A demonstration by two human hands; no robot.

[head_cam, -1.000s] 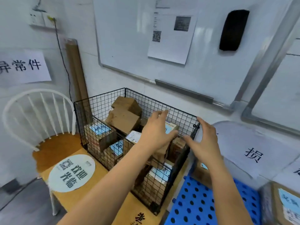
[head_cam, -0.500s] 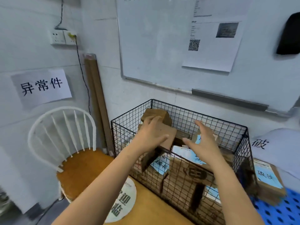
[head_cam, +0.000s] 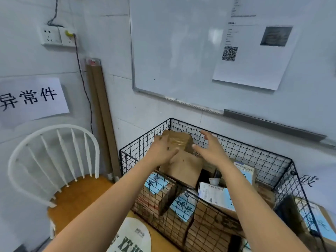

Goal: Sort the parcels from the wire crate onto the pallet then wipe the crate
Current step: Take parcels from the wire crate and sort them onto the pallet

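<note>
Sorting is only beginning: wire crate (head_cam: 269, 160) is sitting full on the worktop. Left hand (head_cam: 161, 151) is resting spread on the topmost parcel (head_cam: 180, 140); right hand (head_cam: 211, 148) is hovering wide beside it. Next, presumably: closing both hands and lifting clear of the rim.

Black metal-wire crate (head_cam: 236, 142) holds matt cardboard parcels (head_cam: 183, 168).

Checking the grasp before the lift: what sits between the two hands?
In the head view, the top cardboard parcel lies between the left hand and the open right hand.
</note>
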